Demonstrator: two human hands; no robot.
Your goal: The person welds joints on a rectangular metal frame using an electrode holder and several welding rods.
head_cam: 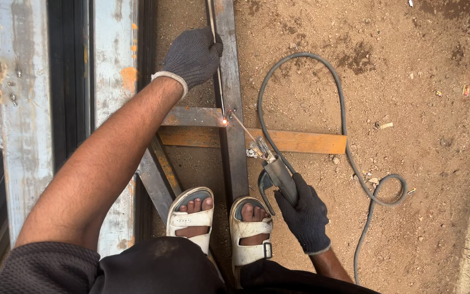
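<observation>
Welding rod (241,125) runs slanted from the electrode holder (276,173) up to a small bright spark (224,122), at the place where a long vertical steel bar (233,92) meets a short cross bar (191,116) of the frame on the ground. Right hand (304,215), in a dark knitted glove, has its fingers wrapped tight around the handle of the holder, just beside the right foot. A grey cable (322,71) leaves the holder, makes a big loop over the sandy ground (409,87) and curls again near the right edge. Left hand (191,54), also gloved, is further up on the vertical bar; its fingers are curled and pinch a thin metal rod (217,60) against the bar. Under the frame lies a rusty orange bar (305,142). Two feet in white sandals (191,220) stand on the frame. At the left edge stand grey metal profiles (23,109)
</observation>
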